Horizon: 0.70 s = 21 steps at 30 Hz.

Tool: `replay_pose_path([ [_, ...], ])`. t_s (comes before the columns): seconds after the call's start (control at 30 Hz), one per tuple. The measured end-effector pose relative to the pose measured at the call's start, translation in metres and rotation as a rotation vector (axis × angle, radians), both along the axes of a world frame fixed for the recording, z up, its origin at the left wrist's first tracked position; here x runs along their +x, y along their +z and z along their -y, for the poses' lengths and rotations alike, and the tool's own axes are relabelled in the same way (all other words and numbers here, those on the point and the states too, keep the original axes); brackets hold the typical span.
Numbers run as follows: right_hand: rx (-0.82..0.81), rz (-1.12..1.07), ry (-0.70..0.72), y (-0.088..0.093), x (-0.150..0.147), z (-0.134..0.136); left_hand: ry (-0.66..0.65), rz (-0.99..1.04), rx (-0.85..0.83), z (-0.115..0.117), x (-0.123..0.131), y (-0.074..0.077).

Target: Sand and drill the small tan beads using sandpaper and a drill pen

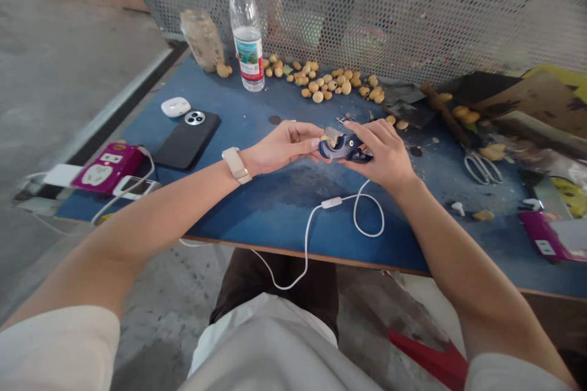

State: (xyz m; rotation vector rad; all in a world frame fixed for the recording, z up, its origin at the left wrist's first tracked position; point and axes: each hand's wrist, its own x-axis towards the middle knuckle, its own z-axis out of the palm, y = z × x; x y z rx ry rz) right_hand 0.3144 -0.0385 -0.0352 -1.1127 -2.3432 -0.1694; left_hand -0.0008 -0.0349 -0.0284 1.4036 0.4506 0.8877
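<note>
From the head view, the person's two hands meet above the middle of a blue-topped workbench [279, 220]. The right hand [383, 156] wraps over a navy-and-steel hand tool [345, 145], its fingers curled closely around the body, holding it firmly. The left hand [284, 146] forms a narrow pinch at the tool's front end, its fingertips [317, 143] touching the steel part. A small yellow fruit [328, 141] sits in the tool's mouth, partly hidden by the steel (what the tool does exactly, the view cannot settle). Judging by the hold, keeping both hands this close and the tool level seems the sound way to steady something so small and round.

Farther up the bench lies a scattered group of similar yellow fruits [321, 84], just beside a clear plastic water bottle with a red cap [246, 27]. To the left are a black phone [187, 139] and a white earbud case [175, 107]. A white cable with an inline switch [331, 202] loops below the hands (well clear of them), and steel-handled scissors [482, 168] lie to the right.
</note>
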Motion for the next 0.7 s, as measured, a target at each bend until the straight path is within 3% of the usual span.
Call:
replay_pose_path([
  [0.43,0.021,-0.01,-0.068,0.003,0.0,0.0,0.063,0.001,0.075,-0.003,0.004,-0.008],
  [0.7,-0.012,-0.033,-0.117,0.004,-0.011,0.013,0.253,0.069,0.138,-0.01,0.0,-0.017],
])
